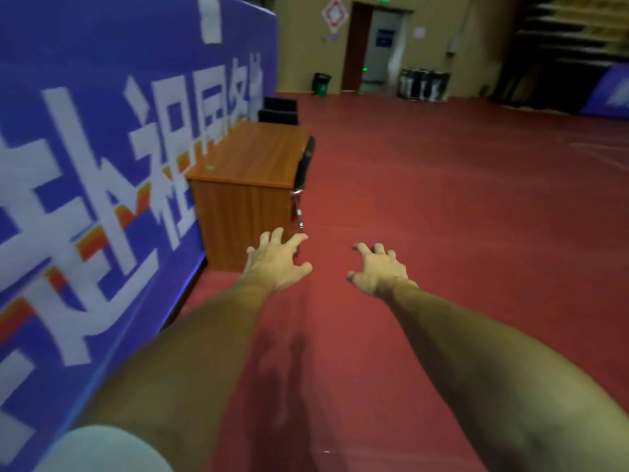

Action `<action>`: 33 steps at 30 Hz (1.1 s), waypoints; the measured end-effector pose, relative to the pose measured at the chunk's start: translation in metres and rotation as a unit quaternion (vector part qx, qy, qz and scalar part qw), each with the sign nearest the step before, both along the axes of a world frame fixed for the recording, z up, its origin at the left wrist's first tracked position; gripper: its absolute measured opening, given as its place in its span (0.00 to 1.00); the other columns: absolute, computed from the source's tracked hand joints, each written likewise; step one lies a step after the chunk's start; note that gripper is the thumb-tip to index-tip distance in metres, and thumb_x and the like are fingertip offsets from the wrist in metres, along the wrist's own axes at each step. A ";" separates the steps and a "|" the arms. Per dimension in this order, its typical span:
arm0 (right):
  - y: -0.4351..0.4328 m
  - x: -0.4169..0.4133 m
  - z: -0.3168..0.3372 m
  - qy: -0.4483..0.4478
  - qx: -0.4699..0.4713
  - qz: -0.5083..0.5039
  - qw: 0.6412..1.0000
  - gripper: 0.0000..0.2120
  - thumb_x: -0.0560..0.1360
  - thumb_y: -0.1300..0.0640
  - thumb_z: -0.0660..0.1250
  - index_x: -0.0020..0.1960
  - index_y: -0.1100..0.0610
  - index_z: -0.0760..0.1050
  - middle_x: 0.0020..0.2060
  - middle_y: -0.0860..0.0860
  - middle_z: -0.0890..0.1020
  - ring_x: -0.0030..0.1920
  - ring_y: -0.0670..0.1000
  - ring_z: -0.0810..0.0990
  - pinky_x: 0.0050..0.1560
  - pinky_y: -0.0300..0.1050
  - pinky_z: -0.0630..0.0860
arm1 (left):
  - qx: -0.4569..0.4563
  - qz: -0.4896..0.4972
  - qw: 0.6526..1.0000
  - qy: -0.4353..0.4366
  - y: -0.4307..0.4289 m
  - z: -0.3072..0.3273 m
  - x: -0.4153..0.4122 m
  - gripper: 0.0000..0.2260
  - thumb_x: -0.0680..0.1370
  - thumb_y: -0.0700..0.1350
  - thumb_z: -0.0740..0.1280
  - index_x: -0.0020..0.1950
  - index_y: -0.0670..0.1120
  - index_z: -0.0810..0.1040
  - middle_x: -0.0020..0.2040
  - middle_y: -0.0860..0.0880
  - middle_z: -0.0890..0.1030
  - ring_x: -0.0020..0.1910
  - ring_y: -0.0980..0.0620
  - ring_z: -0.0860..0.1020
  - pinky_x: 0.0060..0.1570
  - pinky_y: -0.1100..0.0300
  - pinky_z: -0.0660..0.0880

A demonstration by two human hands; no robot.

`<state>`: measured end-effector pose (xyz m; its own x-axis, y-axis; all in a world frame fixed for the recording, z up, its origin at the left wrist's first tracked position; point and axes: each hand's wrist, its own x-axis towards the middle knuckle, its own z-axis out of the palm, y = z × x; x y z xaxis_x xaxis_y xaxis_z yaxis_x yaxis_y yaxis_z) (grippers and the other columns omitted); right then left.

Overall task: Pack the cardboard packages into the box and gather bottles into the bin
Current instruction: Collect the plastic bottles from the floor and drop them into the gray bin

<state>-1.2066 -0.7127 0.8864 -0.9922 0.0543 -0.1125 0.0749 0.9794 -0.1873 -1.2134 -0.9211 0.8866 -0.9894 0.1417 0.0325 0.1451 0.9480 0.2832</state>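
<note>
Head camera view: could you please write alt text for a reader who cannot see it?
Two bare arms reach forward over a red floor, the left hand and right hand empty with fingers spread. A blue banner with white characters stands on the left, a wooden desk and black chair beyond it; a green bin stands by the far wall.
</note>
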 end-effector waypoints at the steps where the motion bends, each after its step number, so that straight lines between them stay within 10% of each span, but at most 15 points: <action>1: 0.028 0.008 0.001 -0.001 0.003 -0.018 1.000 0.32 0.77 0.43 0.65 0.78 0.44 0.57 0.71 0.55 0.65 0.71 0.61 0.64 0.66 0.63 0.70 | -0.002 -0.017 1.000 -0.001 0.029 -0.001 0.001 0.29 0.76 0.61 0.63 0.76 0.62 0.61 0.79 0.45 0.58 0.76 0.43 0.56 0.68 0.40 0.61; 17: 0.462 0.172 -0.011 -0.019 0.008 -0.265 0.964 0.34 0.77 0.43 0.66 0.79 0.44 0.55 0.71 0.54 0.64 0.70 0.61 0.65 0.64 0.61 0.72 | -0.010 -0.268 0.963 -0.024 0.496 -0.010 0.054 0.29 0.77 0.58 0.62 0.77 0.62 0.59 0.79 0.44 0.56 0.77 0.43 0.54 0.72 0.36 0.58; 33: 0.787 0.219 -0.045 -0.018 -0.030 -0.505 0.862 0.35 0.76 0.44 0.65 0.78 0.44 0.55 0.70 0.54 0.65 0.69 0.61 0.66 0.63 0.61 0.72 | -0.043 -0.521 0.853 -0.013 0.915 -0.039 0.039 0.29 0.77 0.58 0.62 0.77 0.62 0.59 0.79 0.43 0.55 0.78 0.42 0.54 0.72 0.35 0.58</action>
